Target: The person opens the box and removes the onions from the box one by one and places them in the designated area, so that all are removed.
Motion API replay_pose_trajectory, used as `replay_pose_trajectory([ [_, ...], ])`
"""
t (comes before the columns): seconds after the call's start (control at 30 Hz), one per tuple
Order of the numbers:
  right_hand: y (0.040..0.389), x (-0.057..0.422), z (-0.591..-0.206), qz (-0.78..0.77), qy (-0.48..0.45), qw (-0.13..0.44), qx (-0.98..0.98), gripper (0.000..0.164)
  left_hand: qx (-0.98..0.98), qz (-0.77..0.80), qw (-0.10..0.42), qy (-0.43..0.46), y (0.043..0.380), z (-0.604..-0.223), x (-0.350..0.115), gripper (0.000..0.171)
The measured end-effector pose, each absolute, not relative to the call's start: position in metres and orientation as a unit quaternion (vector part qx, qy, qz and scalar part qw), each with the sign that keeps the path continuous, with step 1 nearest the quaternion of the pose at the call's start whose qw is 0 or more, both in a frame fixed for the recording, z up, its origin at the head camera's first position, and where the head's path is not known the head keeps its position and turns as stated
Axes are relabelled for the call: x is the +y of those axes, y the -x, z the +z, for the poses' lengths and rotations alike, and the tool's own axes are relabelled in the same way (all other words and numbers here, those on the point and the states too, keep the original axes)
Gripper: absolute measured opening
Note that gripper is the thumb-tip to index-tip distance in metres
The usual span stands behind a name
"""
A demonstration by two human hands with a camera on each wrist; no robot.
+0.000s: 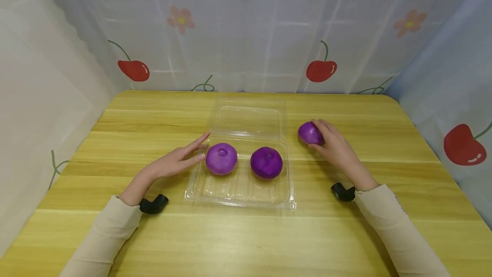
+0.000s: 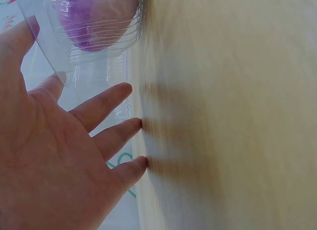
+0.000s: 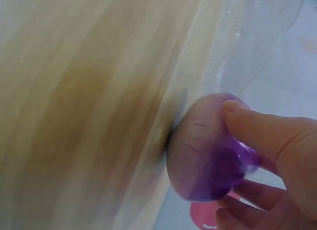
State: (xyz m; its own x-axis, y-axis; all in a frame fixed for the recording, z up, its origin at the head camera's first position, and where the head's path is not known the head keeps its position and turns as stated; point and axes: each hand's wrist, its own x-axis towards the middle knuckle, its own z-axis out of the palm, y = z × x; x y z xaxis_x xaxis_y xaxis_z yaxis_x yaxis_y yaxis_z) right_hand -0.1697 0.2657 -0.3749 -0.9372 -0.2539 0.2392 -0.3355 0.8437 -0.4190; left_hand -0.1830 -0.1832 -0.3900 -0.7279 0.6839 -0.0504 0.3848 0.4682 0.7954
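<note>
— Where's our purple bulb [image 1: 308, 133]?
— Clamped in our right grip [image 1: 337, 148], beside the clear tray [image 1: 242, 202]; our left grip [image 1: 174, 162] is spread
— Our risk?
— It might slip, being glossy, if we pinch loosely

Worktop [image 1: 238, 243]: we note yellow wood grain, browner streaks running crosswise, far corners rounded. Directly on it we log a clear plastic container [image 1: 242, 203], ridged base [image 1: 243, 185] nearer us, lid [image 1: 249, 116] folded open beyond. Right of that, a purple bulb [image 1: 308, 133]; we cannot tell whether it touches the wood.
</note>
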Motion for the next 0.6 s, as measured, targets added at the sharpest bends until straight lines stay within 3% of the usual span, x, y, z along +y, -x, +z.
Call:
replay_pose_trajectory([
  [0.27, 0.16, 0.256, -0.364, 0.213, -0.18, 0.102, -0.955, 0.066, 0.838, 0.406, 0.184, -0.314, 0.182, -0.388, -0.182, 0.061],
  [0.6, 0.142, 0.223, -0.343, 0.216, -0.258, 0.184, -0.924, 0.06, 0.837, 0.409, 0.182, -0.315, 0.18, -0.386, -0.18, 0.061],
])
